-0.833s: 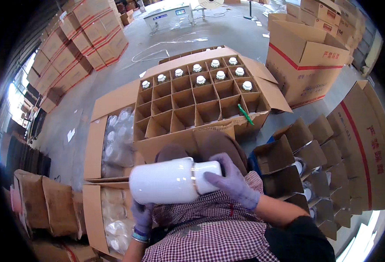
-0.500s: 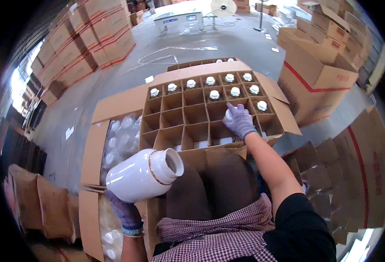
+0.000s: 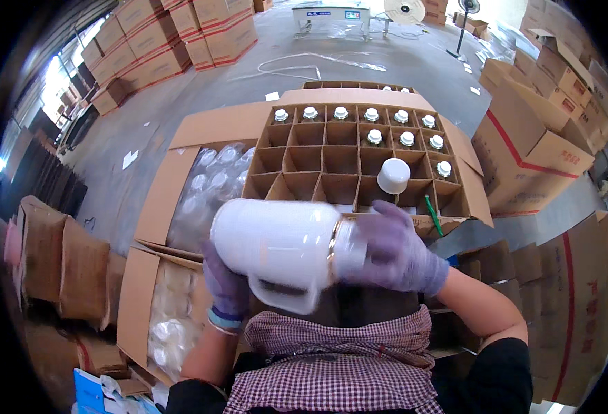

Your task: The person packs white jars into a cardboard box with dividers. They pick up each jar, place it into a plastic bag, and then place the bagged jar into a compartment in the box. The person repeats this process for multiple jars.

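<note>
A glossy white thermos jug with a gold band round its neck lies sideways above my lap, its handle hanging downward. My left hand, in a purple glove, is closed on its base end. At the neck, my gloved right hand has its fingers wrapped round the mouth, somewhat blurred by motion; whether a small part is in them I cannot see. Behind the right hand, a white cup-shaped lid rests at the dividers of an open carton. White-topped bottle-like items stand in its far and right cells.
To the left, open cartons hold clear plastic-wrapped items. A green strip hangs over the carton's near edge. Tall open boxes stand at right, with flattened cardboard nearer. Stacked cartons, a machine and a fan are farther off.
My right hand has left the carton and come to the jug's neck. The jug has swung more level, its handle now showing. A white lid shows at the carton. The view has shifted.
</note>
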Action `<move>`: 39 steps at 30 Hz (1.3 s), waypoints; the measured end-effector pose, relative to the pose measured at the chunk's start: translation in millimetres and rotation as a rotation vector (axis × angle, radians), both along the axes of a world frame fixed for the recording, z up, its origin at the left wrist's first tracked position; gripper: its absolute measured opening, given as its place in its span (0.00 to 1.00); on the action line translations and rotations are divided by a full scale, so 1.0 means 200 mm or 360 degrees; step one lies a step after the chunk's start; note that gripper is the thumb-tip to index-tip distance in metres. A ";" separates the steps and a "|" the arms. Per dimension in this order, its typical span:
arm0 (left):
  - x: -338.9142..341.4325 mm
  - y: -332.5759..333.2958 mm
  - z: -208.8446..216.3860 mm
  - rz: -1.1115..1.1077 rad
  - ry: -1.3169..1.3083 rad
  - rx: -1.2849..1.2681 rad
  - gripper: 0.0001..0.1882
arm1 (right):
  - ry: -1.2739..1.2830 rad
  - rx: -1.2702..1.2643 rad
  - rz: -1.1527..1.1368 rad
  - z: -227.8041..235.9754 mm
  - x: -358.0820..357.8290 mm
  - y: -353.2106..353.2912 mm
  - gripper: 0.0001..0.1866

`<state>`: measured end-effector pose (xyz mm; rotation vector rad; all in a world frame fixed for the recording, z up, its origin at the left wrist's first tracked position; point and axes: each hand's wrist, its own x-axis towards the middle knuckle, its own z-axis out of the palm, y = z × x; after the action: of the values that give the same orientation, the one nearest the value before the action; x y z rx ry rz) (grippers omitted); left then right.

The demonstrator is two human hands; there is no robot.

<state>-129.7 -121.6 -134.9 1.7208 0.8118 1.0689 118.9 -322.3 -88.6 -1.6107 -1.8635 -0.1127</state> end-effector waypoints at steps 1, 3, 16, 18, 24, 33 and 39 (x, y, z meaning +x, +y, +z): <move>0.00 0.01 0.00 -0.0090 -0.0070 -0.0116 0.33 | -0.0157 0.0197 0.0086 -0.02 -0.01 -0.02 0.46; -0.03 0.01 0.02 -0.0253 -0.0143 -0.0395 0.30 | 0.0046 0.0103 0.0156 -0.01 -0.04 -0.09 0.53; 0.13 -0.27 -0.05 -0.0205 0.0140 0.0227 0.34 | 0.2395 -0.0124 0.0234 -0.32 -0.46 -0.71 0.63; 0.29 -0.35 -0.05 -0.0332 -0.0144 0.0079 0.34 | 0.1783 -0.0291 -0.0226 -0.39 -0.48 -0.77 0.67; 0.93 -0.07 -0.11 -0.0403 -0.0119 0.0478 0.26 | 0.1980 0.0198 -0.0880 -0.30 -0.34 -0.91 0.47; 1.29 0.09 -0.36 -0.0594 0.0992 0.1469 0.36 | 0.1992 0.0445 -0.1117 -0.63 -0.20 -1.20 0.55; 2.02 -0.28 -0.09 -0.1007 0.0367 0.1558 0.31 | 0.2248 0.0106 -0.1006 -0.77 -0.20 -1.19 0.61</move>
<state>273.8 -177.9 -153.8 2.6900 -0.2448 0.8565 78.0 -559.4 -243.6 -1.4750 -0.2697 0.5485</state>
